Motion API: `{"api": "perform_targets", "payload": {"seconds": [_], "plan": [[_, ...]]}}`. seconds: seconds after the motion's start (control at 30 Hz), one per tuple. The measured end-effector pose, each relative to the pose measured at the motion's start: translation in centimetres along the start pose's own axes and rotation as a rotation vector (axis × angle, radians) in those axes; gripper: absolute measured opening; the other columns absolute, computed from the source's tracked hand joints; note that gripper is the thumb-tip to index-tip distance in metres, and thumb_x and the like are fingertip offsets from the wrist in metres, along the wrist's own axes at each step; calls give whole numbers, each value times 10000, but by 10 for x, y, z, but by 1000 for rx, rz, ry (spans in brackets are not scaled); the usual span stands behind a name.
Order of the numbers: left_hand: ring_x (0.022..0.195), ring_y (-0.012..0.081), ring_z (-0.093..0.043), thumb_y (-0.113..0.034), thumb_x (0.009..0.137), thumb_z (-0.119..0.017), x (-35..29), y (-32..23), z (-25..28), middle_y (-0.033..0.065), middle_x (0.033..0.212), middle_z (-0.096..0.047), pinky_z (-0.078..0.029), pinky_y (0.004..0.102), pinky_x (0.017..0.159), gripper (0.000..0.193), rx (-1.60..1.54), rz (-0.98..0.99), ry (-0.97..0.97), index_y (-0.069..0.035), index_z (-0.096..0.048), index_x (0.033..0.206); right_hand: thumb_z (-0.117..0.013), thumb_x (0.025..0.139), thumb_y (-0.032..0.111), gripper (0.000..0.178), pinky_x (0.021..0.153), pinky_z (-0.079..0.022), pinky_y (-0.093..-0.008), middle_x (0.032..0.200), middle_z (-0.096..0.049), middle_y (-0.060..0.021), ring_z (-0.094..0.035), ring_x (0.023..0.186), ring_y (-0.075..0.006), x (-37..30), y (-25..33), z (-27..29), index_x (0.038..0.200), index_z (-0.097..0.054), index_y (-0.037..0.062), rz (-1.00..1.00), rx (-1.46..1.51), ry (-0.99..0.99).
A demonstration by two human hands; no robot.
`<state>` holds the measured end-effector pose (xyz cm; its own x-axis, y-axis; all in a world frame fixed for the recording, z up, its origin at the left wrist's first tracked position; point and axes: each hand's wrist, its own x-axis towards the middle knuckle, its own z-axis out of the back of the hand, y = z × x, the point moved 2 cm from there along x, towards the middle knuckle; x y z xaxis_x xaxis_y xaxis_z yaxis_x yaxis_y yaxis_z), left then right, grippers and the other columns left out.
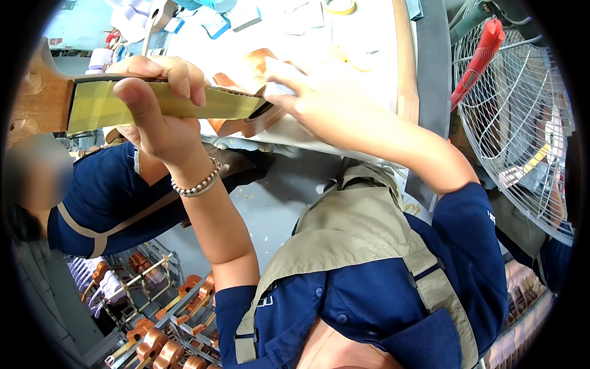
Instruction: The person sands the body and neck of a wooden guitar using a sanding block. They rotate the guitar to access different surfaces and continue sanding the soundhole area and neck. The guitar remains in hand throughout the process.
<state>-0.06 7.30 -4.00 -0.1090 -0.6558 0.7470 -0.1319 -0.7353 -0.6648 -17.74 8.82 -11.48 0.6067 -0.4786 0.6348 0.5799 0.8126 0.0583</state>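
At far left we see a wooden headstock (43,101) above a co-worker in a navy shirt (104,203). Next, our left hand (165,132) wraps the neck of the ukulele (252,64), thumb over its yellow tape (92,112), holding it up at the near edge of the white-topped workbench (381,86). Our blurred right hand (298,92) is at the body; we cannot tell whether it grips the pale item (279,90) there. Rightmost, a wire-caged fan (516,123).

A yellow-covered instrument neck (218,104) bars the left; a gap lies between bench (203,52) and apron (344,240); a caged fan (516,123) blocks the far right.
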Motion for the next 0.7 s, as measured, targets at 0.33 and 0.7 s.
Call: {"api": "perform_targets", "payload": {"seconds": [0.33,0.7], "plan": [[425,143,-431,-375,956,-423,-4,-3,-9,93,571,-470,-372,245,393,361,-16,-5,-8,-17,-434,914,-746,536,250,488,742,-446,-326,998,-536,-33,-511,916,-212,25,7,-23,955,-618,36,-112,47,-3],[424,157,-435,-364,948,-443,-7,-6,-4,112,588,-478,-367,249,378,371,-26,-3,-8,4,-417,926,-702,597,277,455,716,-423,-307,994,-529,-25,-483,927,-211,32,9,-26,955,-632,5,-66,28,43]]}}
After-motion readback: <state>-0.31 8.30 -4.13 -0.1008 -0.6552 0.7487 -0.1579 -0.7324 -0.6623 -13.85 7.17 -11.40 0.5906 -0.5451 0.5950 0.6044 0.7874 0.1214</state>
